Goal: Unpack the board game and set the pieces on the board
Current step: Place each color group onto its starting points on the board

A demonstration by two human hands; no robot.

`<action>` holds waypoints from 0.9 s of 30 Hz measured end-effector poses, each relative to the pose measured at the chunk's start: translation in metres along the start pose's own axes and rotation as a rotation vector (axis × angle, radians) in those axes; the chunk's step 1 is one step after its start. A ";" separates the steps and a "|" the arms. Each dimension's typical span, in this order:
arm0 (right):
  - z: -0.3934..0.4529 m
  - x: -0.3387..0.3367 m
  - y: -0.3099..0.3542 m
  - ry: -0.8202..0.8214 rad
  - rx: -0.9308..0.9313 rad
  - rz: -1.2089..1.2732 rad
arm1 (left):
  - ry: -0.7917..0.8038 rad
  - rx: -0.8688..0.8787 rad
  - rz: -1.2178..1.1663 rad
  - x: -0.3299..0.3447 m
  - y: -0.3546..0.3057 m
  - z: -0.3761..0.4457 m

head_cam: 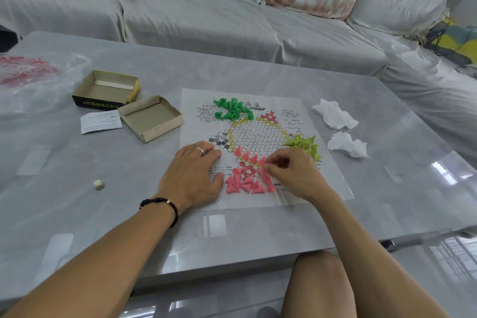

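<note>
pinching one pink piece (263, 166) between thumb and forefinger, your right hand (294, 173) hovers at the right edge of the pink corner on the paper board (258, 137), while your left hand (192, 175) lies flat with fingers spread, holding nothing, pressing the sheet down. the loose pink pile (245, 181) lies just left of and below your right fingertips, between both hands, cones tipped on their sides pointing all ways. the empty circles sit just ahead of your grip, so the right hand looks nearer.

Left hand (192, 175) lies flat, fingers spread; right hand (291, 173) hovers with fingertips (268, 166) pinched in a grip.
</note>
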State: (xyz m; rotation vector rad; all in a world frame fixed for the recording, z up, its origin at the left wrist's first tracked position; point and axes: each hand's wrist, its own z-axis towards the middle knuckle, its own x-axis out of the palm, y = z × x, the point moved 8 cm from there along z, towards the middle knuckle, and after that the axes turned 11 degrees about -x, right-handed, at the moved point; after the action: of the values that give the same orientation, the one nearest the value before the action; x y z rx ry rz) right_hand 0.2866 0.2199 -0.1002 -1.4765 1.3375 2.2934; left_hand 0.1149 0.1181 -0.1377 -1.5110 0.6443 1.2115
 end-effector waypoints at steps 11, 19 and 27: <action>0.008 -0.012 -0.024 -0.081 0.100 -0.123 | 0.000 0.003 0.010 0.002 0.000 0.001; 0.009 -0.004 -0.025 -0.041 0.105 -0.146 | 0.003 0.001 0.017 0.003 0.001 0.001; -0.005 -0.003 -0.006 -0.020 -0.004 -0.089 | 0.008 -0.003 0.011 0.003 0.001 0.001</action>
State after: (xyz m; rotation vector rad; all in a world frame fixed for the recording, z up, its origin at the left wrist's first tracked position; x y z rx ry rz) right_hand 0.2947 0.2213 -0.1023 -1.4789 1.2360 2.2513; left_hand 0.1141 0.1195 -0.1409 -1.5167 0.6573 1.2162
